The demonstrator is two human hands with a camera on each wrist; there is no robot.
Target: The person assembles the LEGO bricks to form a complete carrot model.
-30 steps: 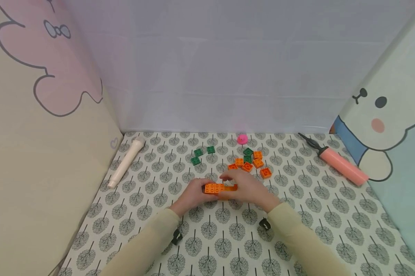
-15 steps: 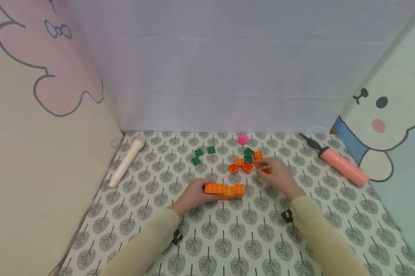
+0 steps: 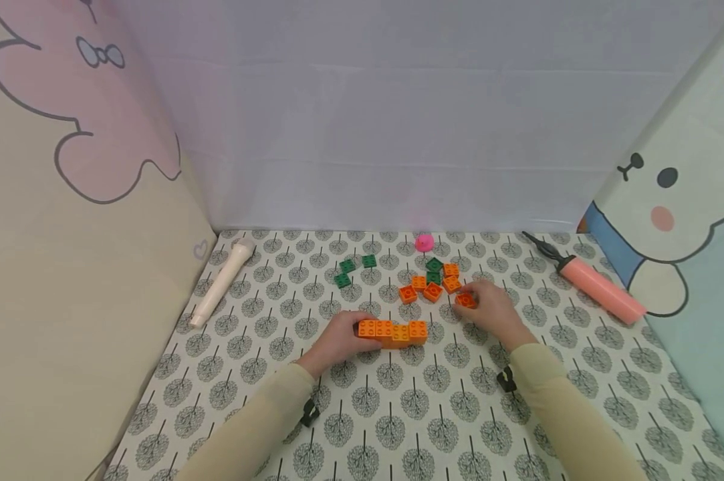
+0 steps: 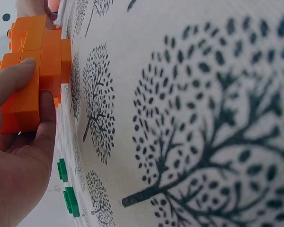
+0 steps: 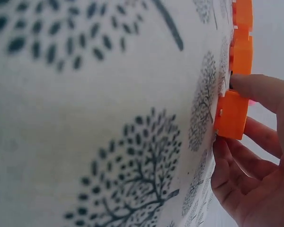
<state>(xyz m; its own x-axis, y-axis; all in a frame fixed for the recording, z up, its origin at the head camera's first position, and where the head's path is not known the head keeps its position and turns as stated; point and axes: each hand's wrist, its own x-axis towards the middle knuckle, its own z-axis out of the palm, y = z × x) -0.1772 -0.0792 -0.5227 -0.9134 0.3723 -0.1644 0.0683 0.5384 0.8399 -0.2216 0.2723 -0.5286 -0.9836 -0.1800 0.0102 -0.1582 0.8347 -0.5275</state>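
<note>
In the head view my left hand (image 3: 341, 339) grips the left end of a low wall of joined orange building bricks (image 3: 400, 332), studs facing up. The left wrist view shows its thumb pressed against one side of the brick wall (image 4: 31, 90) and its fingers on the other. To the right, my right hand (image 3: 493, 312) reaches over a loose, upside-down orange brick (image 3: 465, 300). Its thumb and fingers lie at opposite sides of that brick (image 5: 233, 116) in the right wrist view, pinching it close at the cloth.
Several other orange bricks (image 3: 432, 292) and two green bricks (image 3: 434, 265) cluster behind. More green bricks (image 3: 343, 280) lie further left. A pink toy duck (image 3: 424, 242) sits at the back, a pale microphone-shaped thing (image 3: 223, 283) left, a pink hand pump (image 3: 602, 289) right.
My right hand has left the brick wall, moved right and back, and closed in around the loose orange brick. My left hand has stayed on the wall.
</note>
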